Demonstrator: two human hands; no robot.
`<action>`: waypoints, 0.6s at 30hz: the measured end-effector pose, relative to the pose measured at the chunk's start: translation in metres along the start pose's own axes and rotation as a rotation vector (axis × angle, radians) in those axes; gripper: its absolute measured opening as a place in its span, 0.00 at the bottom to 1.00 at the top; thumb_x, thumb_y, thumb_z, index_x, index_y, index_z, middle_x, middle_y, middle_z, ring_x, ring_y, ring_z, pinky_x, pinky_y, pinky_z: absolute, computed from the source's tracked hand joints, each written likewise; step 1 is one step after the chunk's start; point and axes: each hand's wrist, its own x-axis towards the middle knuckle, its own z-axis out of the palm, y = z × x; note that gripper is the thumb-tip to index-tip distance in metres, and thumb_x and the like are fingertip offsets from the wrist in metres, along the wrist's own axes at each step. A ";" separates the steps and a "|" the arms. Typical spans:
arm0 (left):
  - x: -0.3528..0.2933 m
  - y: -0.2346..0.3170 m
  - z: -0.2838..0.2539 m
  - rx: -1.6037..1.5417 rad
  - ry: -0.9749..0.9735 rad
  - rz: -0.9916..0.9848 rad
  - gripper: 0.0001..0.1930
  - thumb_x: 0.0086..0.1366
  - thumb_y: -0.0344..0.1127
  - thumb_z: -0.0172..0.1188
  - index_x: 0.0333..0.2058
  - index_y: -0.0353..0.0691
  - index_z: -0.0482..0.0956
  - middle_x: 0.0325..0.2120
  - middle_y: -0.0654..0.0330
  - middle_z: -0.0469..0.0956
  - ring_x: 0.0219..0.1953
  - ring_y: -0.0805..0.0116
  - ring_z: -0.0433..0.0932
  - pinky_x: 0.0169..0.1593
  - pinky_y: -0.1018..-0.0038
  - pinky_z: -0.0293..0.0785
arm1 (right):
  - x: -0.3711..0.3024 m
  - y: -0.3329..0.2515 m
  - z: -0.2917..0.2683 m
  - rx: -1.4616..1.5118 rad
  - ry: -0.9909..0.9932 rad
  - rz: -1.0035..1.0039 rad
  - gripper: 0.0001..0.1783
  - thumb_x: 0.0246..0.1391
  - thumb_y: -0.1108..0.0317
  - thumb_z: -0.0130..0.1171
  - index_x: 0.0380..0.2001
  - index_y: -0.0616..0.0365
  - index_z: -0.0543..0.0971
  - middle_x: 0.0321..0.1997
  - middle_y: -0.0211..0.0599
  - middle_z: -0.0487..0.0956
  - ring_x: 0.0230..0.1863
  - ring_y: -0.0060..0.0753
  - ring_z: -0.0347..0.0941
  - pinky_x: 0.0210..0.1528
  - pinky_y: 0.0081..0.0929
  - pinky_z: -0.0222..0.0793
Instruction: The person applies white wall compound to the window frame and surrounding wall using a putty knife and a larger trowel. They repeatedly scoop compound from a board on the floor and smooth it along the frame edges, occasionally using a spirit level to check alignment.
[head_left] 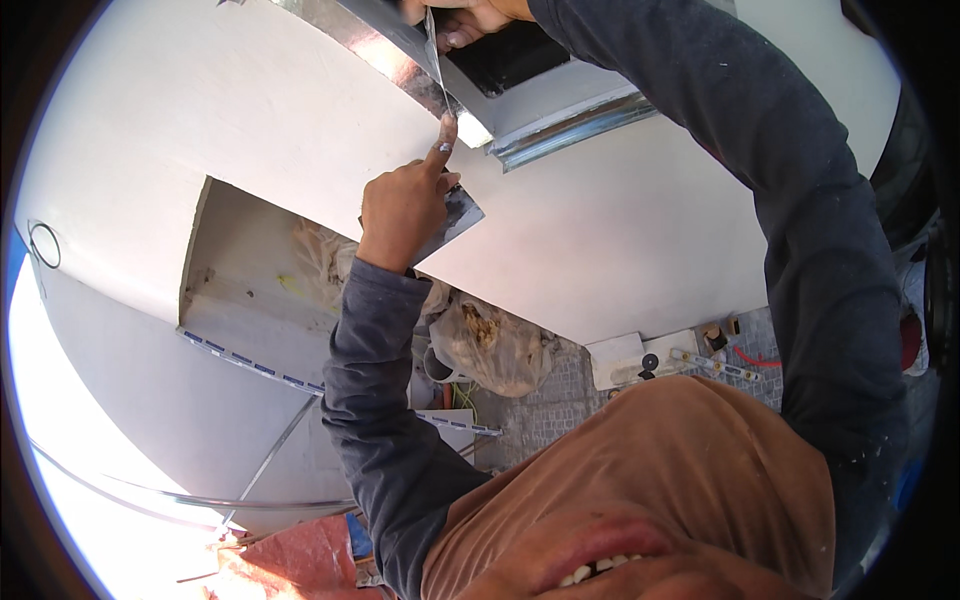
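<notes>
My left hand (405,205) is raised against the white panel, its index fingertip touching the lower end of a thin silvery strip (437,65). Its other fingers curl around a dark, smeared flat metal plate (455,218). At the top edge, partly cut off, my right hand (475,18) has its fingers closed about the strip's upper end. Both hands are at the corner of a rectangular opening with a grey frame (560,95). Shiny metal edging (575,130) runs along that frame, and a reflective strip (395,70) lies on its left side.
A large white panel (610,230) surrounds the opening. Left of it is a second cut-out (250,250). Below are plastic bags (490,345), a patterned tiled floor (540,430), a spirit level (715,365), a perforated metal strip (255,362) and a reddish sheet (290,560).
</notes>
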 end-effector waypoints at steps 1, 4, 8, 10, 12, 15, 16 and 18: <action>0.000 0.000 0.001 -0.001 0.020 0.007 0.39 0.67 0.43 0.63 0.74 0.61 0.56 0.23 0.56 0.82 0.23 0.55 0.82 0.25 0.61 0.75 | 0.011 0.011 -0.012 -0.093 0.041 -0.128 0.19 0.45 0.74 0.73 0.38 0.59 0.74 0.33 0.39 0.77 0.31 0.36 0.79 0.33 0.30 0.75; -0.001 -0.001 0.002 0.001 0.034 0.005 0.39 0.67 0.43 0.64 0.74 0.61 0.56 0.23 0.56 0.83 0.22 0.55 0.82 0.25 0.61 0.75 | 0.057 0.019 -0.040 0.000 -0.032 0.016 0.13 0.51 0.71 0.69 0.37 0.60 0.76 0.30 0.43 0.80 0.30 0.39 0.79 0.29 0.32 0.75; 0.000 0.002 0.000 0.028 0.006 -0.014 0.39 0.67 0.43 0.63 0.74 0.61 0.56 0.23 0.56 0.83 0.22 0.55 0.82 0.25 0.62 0.75 | 0.123 -0.005 -0.073 0.832 0.167 1.093 0.04 0.60 0.71 0.55 0.32 0.59 0.77 0.30 0.39 0.82 0.29 0.38 0.79 0.31 0.32 0.80; 0.001 0.004 -0.004 0.027 0.002 -0.015 0.39 0.67 0.43 0.63 0.74 0.61 0.56 0.23 0.56 0.83 0.22 0.56 0.82 0.25 0.62 0.75 | 0.121 -0.029 -0.087 0.818 0.310 1.207 0.06 0.56 0.71 0.54 0.30 0.63 0.77 0.27 0.43 0.82 0.26 0.38 0.82 0.22 0.29 0.78; 0.001 0.006 -0.009 0.020 -0.022 -0.036 0.39 0.67 0.44 0.63 0.74 0.61 0.57 0.23 0.56 0.83 0.22 0.57 0.82 0.24 0.62 0.75 | 0.097 -0.063 -0.095 0.943 0.450 1.224 0.09 0.57 0.69 0.53 0.30 0.64 0.78 0.26 0.43 0.82 0.24 0.36 0.82 0.17 0.28 0.75; -0.008 0.007 -0.012 -0.022 0.064 -0.029 0.40 0.66 0.42 0.65 0.74 0.60 0.58 0.23 0.56 0.83 0.22 0.55 0.82 0.25 0.61 0.75 | 0.023 -0.141 -0.096 1.162 0.684 1.064 0.10 0.59 0.68 0.54 0.35 0.63 0.79 0.28 0.39 0.84 0.23 0.32 0.81 0.16 0.29 0.74; -0.014 0.008 -0.009 -0.150 0.118 -0.095 0.40 0.65 0.41 0.66 0.73 0.60 0.58 0.24 0.55 0.83 0.23 0.54 0.82 0.27 0.62 0.76 | -0.004 -0.175 -0.091 1.219 0.819 1.047 0.09 0.59 0.68 0.56 0.36 0.63 0.79 0.29 0.40 0.84 0.24 0.32 0.82 0.19 0.30 0.76; -0.036 0.011 0.000 -0.411 0.299 -0.177 0.41 0.64 0.38 0.68 0.73 0.59 0.60 0.26 0.53 0.84 0.25 0.52 0.83 0.30 0.63 0.78 | -0.048 -0.250 -0.066 0.932 1.085 1.171 0.13 0.65 0.64 0.58 0.47 0.59 0.79 0.43 0.39 0.85 0.39 0.31 0.84 0.41 0.28 0.83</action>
